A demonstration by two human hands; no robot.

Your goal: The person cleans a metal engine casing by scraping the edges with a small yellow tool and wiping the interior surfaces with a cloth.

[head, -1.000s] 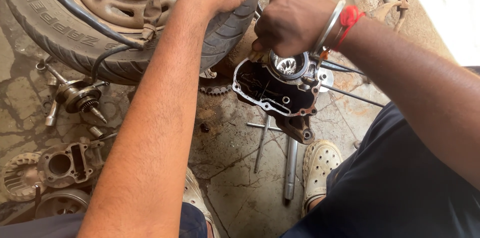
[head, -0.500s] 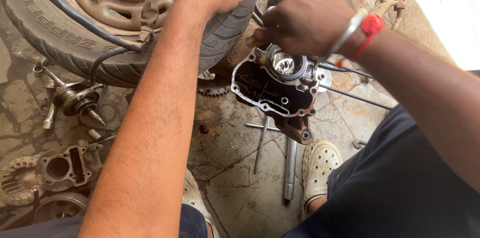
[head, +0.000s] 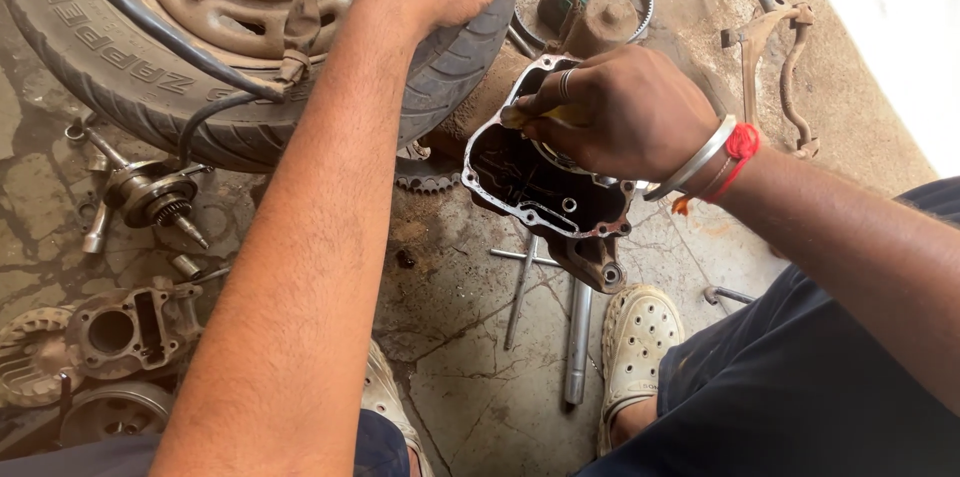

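right hand (head: pixel 625 112) grips a yellow-handled tool (head: pixel 545 118) over the open, greasy black engine case (head: pixel 545 187).

A roadside or backyard motorcycle repair spot, worked on the ground: a cracked, oil-stained concrete floor (head: pixel 480 387) strewn with a tyre (head: pixel 120 77), a crankshaft (head: pixel 150 195), a cylinder (head: pixel 125 329), a sprocket (head: pixel 425 177), spanners (head: pixel 520 292) and an open engine case (head: pixel 545 187).
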